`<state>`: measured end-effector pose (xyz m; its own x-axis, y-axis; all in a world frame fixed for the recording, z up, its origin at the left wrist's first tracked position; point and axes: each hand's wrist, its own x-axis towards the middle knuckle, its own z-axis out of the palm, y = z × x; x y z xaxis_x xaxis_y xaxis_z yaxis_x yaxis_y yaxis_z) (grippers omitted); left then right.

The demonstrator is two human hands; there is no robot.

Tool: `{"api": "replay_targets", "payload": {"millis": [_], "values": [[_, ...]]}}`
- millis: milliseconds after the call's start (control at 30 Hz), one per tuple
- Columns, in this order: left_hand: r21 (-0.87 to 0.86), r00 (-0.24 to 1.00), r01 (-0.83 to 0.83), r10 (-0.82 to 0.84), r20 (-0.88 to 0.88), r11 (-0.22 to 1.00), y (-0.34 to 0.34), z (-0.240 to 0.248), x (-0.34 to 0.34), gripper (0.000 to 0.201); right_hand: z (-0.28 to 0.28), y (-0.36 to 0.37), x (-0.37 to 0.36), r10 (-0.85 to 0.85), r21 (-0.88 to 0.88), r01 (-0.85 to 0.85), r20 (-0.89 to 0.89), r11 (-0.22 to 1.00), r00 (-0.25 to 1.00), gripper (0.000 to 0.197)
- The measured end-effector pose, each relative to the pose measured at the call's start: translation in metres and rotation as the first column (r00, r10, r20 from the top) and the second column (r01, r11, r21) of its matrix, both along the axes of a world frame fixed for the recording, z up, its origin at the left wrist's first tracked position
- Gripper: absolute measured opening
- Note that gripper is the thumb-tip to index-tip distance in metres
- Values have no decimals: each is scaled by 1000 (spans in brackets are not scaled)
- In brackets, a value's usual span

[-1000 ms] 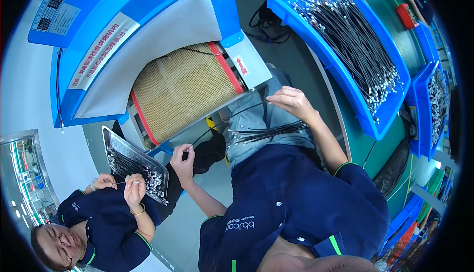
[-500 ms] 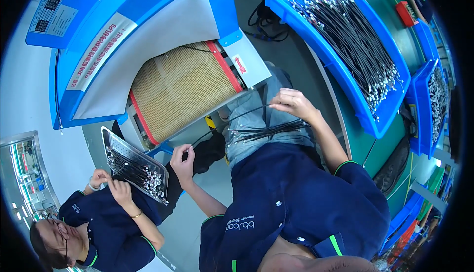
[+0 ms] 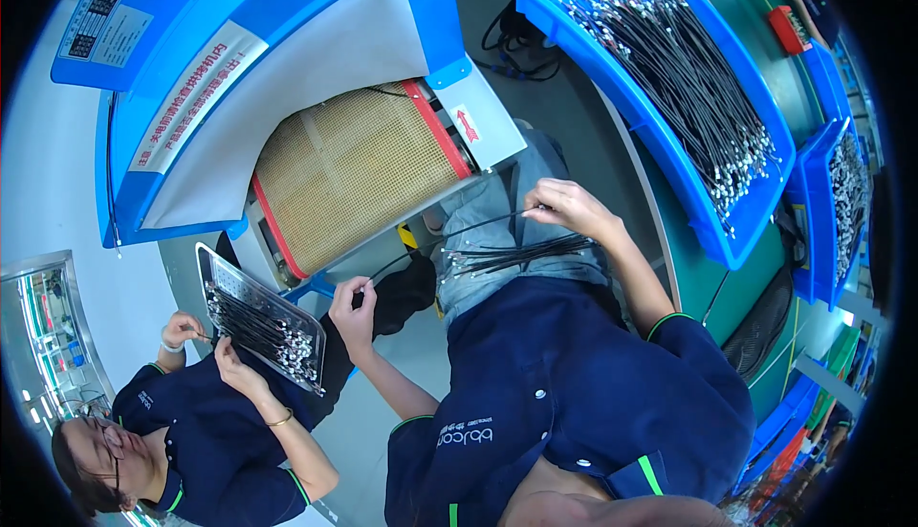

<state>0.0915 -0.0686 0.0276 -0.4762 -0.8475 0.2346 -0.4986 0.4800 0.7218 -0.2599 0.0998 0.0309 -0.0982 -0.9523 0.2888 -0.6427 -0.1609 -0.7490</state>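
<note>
One black cable [image 3: 435, 240] now stretches between my hands, my left hand [image 3: 352, 299] pinching its lower end and my right hand [image 3: 564, 207] pinching the other, drawn out from the cable bundle [image 3: 512, 256] on my lap since a second ago.

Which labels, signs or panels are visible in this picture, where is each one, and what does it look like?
Control panel: upper left, on the blue machine; pale rectangle with dark rows of buttons.
Long label: along the machine's blue hood; white strip with red characters.
Small sticker: on the grey plate right of the mesh conveyor belt; white with a red arrow.
Hazard mark: below the belt's lower edge; yellow and black.
</note>
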Motion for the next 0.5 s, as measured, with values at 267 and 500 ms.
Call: {"api": "replay_targets", "payload": {"millis": [267,500], "values": [[-57,996,52,-48,73,997,-34,1,-19,10,-2,-5,1,-31,-13,30,-46,999,998,18],[-73,981,141,-129,142,987,-124,1,-56,10,-24,-41,14,-180,-76,170,-147,983,973,19]]}}
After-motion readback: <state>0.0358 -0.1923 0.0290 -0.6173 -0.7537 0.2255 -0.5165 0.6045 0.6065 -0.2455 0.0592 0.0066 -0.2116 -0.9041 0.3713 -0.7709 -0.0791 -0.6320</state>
